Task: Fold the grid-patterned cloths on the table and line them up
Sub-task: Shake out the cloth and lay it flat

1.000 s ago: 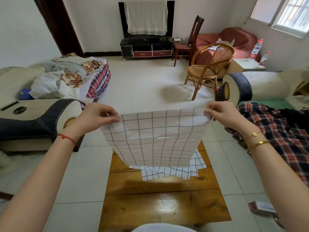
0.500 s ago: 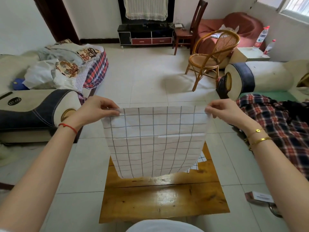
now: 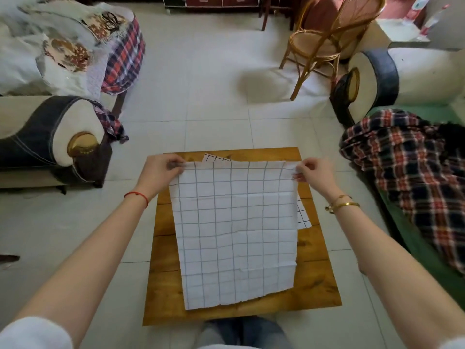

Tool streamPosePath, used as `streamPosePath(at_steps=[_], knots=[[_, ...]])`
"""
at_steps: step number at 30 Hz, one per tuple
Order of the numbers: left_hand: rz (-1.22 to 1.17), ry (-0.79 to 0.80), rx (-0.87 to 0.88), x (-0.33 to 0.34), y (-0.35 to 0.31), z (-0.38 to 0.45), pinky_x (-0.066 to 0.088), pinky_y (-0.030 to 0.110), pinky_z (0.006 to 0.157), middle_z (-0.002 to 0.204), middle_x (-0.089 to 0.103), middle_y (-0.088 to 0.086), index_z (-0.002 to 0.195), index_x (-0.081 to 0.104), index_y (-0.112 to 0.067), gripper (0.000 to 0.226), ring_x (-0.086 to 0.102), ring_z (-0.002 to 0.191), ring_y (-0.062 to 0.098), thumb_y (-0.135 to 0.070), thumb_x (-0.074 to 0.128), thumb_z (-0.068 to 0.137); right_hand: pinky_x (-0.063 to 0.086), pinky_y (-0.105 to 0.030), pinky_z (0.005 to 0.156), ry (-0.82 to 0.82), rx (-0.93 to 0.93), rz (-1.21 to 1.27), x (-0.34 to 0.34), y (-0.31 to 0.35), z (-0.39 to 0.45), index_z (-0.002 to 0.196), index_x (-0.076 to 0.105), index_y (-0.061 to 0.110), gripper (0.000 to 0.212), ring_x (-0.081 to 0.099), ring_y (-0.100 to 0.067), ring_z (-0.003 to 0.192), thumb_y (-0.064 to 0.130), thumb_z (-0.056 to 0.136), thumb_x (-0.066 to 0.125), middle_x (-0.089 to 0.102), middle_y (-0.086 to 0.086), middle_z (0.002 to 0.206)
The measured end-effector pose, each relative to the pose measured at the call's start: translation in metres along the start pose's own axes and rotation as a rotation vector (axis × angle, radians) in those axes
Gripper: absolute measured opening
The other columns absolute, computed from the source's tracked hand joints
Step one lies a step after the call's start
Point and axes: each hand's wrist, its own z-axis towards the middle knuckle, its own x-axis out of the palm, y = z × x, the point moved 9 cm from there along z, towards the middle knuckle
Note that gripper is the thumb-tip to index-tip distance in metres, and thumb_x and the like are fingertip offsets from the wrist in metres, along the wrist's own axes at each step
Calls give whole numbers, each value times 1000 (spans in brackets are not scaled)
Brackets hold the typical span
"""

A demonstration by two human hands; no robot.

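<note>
A white cloth with a grey grid lies spread over the small wooden table. My left hand pinches its far left corner and my right hand pinches its far right corner, both low over the table's far edge. Parts of other grid cloths with darker lines peek out from under it at the right side and at the far edge; the rest of them is hidden.
A sofa arm stands left of the table. On the right is a sofa with a plaid blanket. A rattan chair stands on the tiled floor beyond. My knees are at the table's near edge.
Both hands have lowered the cloth from hanging in the air down onto the table, where it now lies spread out. The view has tipped downward.
</note>
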Motion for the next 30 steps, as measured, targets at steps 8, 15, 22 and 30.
streamPosePath(at_steps=[8, 15, 22, 30], knots=[[-8, -78, -95, 34, 46, 17, 46, 23, 86, 94, 71, -4, 91, 74, -18, 7, 61, 94, 11, -19, 71, 84, 59, -38, 78, -85, 57, 19, 29, -39, 24, 80, 67, 8, 15, 71, -13, 74, 14, 90, 57, 72, -6, 77], [-35, -5, -146, 57, 70, 5, 46, 16, 77, 84, 69, -12, 88, 74, -24, 5, 60, 85, -1, -22, 72, 85, 59, -33, 79, -77, 83, 33, 43, -59, 18, 84, 70, 13, 18, 70, -10, 75, 26, 88, 58, 72, -1, 79], [21, 79, -201, 80, 87, -19, 44, 15, 74, 87, 68, -11, 91, 74, -24, 7, 58, 83, 2, -25, 72, 84, 60, -31, 74, -98, 204, 182, 51, -86, 5, 90, 70, 8, 30, 70, -17, 84, 30, 94, 51, 72, -6, 87], [39, 223, -291, 135, 116, -74, 51, 27, 83, 90, 67, -9, 85, 72, -24, 5, 59, 90, 8, -20, 72, 84, 60, -36, 75, -62, 316, 128, 69, -144, -26, 86, 69, 9, 22, 69, -20, 83, 21, 92, 52, 71, -7, 83]])
